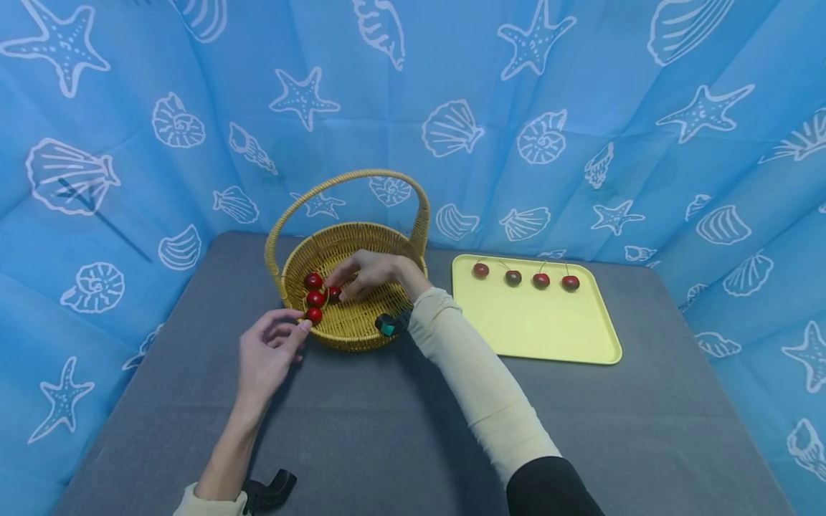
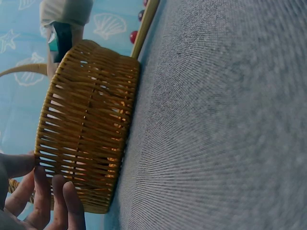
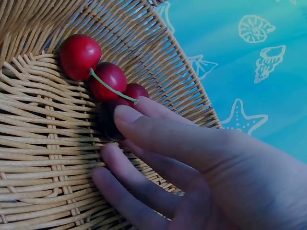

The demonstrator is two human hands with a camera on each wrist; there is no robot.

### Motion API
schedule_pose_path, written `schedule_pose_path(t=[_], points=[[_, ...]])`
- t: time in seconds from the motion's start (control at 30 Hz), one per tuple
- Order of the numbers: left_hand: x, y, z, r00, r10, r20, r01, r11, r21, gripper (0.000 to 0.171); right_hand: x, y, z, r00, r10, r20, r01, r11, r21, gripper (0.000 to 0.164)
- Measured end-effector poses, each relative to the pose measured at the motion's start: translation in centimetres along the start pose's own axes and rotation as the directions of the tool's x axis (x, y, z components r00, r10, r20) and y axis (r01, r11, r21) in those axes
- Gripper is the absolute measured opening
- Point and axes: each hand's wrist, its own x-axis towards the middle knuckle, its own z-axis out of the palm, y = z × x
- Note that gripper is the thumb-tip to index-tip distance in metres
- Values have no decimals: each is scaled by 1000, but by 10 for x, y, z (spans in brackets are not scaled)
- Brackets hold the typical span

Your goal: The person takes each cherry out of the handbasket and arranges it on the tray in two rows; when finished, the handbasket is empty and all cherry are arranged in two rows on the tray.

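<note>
A round wicker basket (image 1: 351,342) with a tall arched handle stands on the table. My left hand (image 1: 271,351) grips its front-left rim, thumb on top and fingers against the outer wall, as the left wrist view shows. Inside, three bright red cherries (image 1: 315,299) lie in a row along the left wall. My right hand (image 1: 369,274) reaches into the basket and pinches a darker cherry (image 3: 109,122) between thumb and index finger, right beside the row. The thumb partly hides this cherry. A green stem (image 3: 112,90) lies across the red cherries near the thumb tip.
A yellow tray (image 1: 535,322) lies to the right of the basket, with several stemmed cherries (image 1: 513,278) lined up along its far edge. Grey cloth (image 1: 387,430) covers the table. A blue curtain (image 1: 413,93) with shell and starfish prints hangs behind and at the sides.
</note>
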Motion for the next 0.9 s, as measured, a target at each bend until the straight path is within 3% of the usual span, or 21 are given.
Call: schedule_pose_path(t=[0.2,0.33,0.6,0.9], points=[[0,0,-1,1000,-3,5,3,1000,-24,28,-1,0,1,998,-39,52,43,995,-90,45],[-1,0,-1,1000,-3,9,4,999,-32,28,-4,-1,2,998,-33,44,38,992,-121,45],[-1,1,0,1000,-3,3,3,1000,-25,29,-12,-4,0,998,-14,-68,12,999,-41,35],[-1,3,0,1000,-21,-3,21,1000,-11,29,-24,-11,-13,989,-94,-116,82,991,-106,35]])
